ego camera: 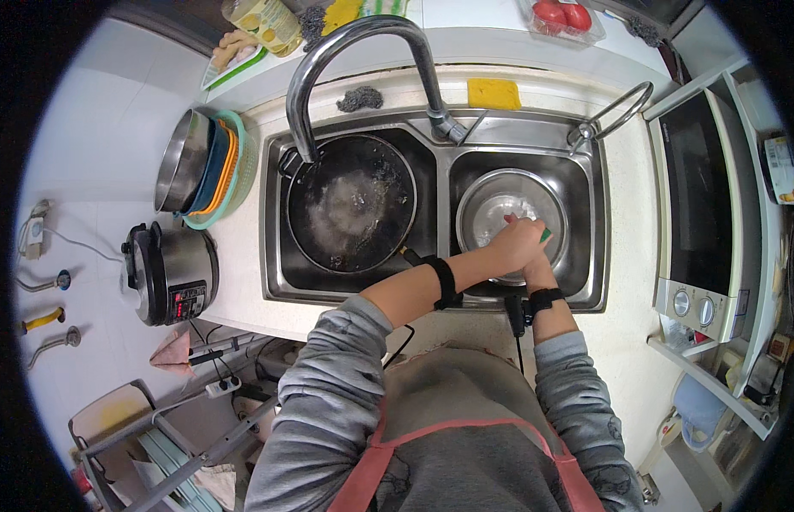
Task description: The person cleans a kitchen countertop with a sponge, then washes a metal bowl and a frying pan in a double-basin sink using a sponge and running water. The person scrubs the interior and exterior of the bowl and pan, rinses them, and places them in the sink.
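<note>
Both hands meet above a round metal bowl in the right sink basin. My left hand is closed over my right hand, which it largely hides. Between them they grip a small green pad; only one edge pokes out on the right, so its exact kind is unclear. Under the hands, the bowl holds what looks like clear water. To the left, a large black frying pan lies in the other basin, with whitish residue or foam on its inside.
A curved chrome faucet reaches over the pan. Steel wool and a yellow sponge lie behind the sink. Stacked basins and an electric pressure cooker stand left; a microwave is at right.
</note>
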A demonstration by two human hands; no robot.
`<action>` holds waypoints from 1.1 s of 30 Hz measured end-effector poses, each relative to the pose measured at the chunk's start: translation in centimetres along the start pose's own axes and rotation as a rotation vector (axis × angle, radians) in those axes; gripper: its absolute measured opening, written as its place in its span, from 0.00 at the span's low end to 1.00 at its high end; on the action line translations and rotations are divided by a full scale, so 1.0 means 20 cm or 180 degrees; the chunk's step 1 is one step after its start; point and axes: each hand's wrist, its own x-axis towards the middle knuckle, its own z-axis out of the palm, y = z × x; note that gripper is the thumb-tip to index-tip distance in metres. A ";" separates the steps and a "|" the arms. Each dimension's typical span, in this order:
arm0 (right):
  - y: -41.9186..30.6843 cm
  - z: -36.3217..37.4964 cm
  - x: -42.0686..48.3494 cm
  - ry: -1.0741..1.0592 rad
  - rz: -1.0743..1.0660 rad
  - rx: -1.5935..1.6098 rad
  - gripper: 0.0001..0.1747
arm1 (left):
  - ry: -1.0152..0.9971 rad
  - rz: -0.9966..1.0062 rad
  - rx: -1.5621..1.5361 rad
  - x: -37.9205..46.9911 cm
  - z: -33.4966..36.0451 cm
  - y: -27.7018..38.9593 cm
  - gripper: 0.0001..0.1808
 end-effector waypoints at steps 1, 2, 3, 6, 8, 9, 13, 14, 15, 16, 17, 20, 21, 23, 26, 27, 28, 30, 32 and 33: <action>0.01 -0.01 0.01 0.0055 -0.0021 -0.0080 0.20 | -0.0027 0.0008 0.0174 0.00 0.01 0.01 0.17; 0.01 -0.03 0.02 0.0114 -0.0036 -0.0164 0.20 | -0.0060 0.0025 0.0412 0.00 0.01 0.02 0.18; 0.02 -0.04 0.03 0.0175 -0.0061 -0.0239 0.20 | -0.0059 0.0042 0.0376 0.00 0.00 0.03 0.19; 0.04 -0.06 0.07 0.0370 -0.0155 -0.0554 0.21 | 0.0015 0.0048 0.0312 -0.03 -0.05 0.02 0.20; 0.03 -0.06 0.08 0.0504 -0.0191 -0.0767 0.21 | 0.0104 -0.0081 0.0075 -0.04 -0.13 -0.02 0.21; 0.02 -0.07 0.09 0.0548 -0.0139 -0.0825 0.22 | 0.0153 -0.0307 0.0009 -0.04 -0.18 -0.04 0.22; -0.04 -0.10 0.07 0.0766 0.0374 -0.0828 0.23 | 0.0740 -0.1158 -0.0293 -0.08 -0.42 -0.29 0.24; -0.03 -0.10 0.07 0.1041 0.0270 -0.0841 0.22 | 0.0976 -0.1021 -0.0140 -0.10 -0.49 -0.39 0.25; -0.04 -0.11 0.06 0.0771 0.0366 -0.0836 0.21 | 0.1219 -0.0890 0.0052 -0.13 -0.56 -0.50 0.26; -0.04 -0.10 0.07 0.0731 0.0375 -0.0901 0.21 | 0.1433 -0.0920 0.0152 -0.18 -0.64 -0.62 0.25; -0.03 -0.11 0.07 0.0613 0.0460 -0.0926 0.21 | 0.1643 -0.1002 0.0453 -0.25 -0.72 -0.74 0.25; -0.03 -0.10 0.10 0.0533 0.0485 -0.0894 0.22 | 0.1619 -0.1130 0.1537 -0.48 -0.91 -1.08 0.29; -0.03 -0.10 0.12 0.0550 0.0460 -0.0936 0.23 | 0.1662 -0.1624 0.1604 -0.55 -0.92 -1.17 0.29; -0.06 -0.10 0.13 0.0554 0.0582 -0.1008 0.23 | 0.1541 -0.2243 0.2026 -0.65 -0.94 -1.31 0.30; -0.08 -0.10 0.16 0.0649 0.0530 -0.1129 0.22 | 0.1161 -0.3021 0.2191 -0.75 -0.89 -1.47 0.30; -0.09 -0.10 0.17 0.0690 0.0479 -0.1164 0.22 | 0.0983 -0.3277 0.2199 -0.76 -0.86 -1.51 0.30; -0.10 -0.10 0.18 0.0590 0.0482 -0.1200 0.21 | 0.0895 -0.3439 0.2108 -0.78 -0.84 -1.55 0.29; -0.10 -0.10 0.20 0.0644 0.0386 -0.1259 0.21 | 0.1204 -0.3528 0.1698 -0.78 -0.74 -1.62 0.29; -0.11 -0.10 0.21 0.0651 0.0325 -0.1255 0.21 | 0.0989 -0.3592 0.1635 -0.75 -0.66 -1.70 0.30; -0.11 -0.11 0.22 0.0660 0.0301 -0.1230 0.20 | 0.0763 -0.3535 0.1635 -0.72 -0.64 -1.73 0.31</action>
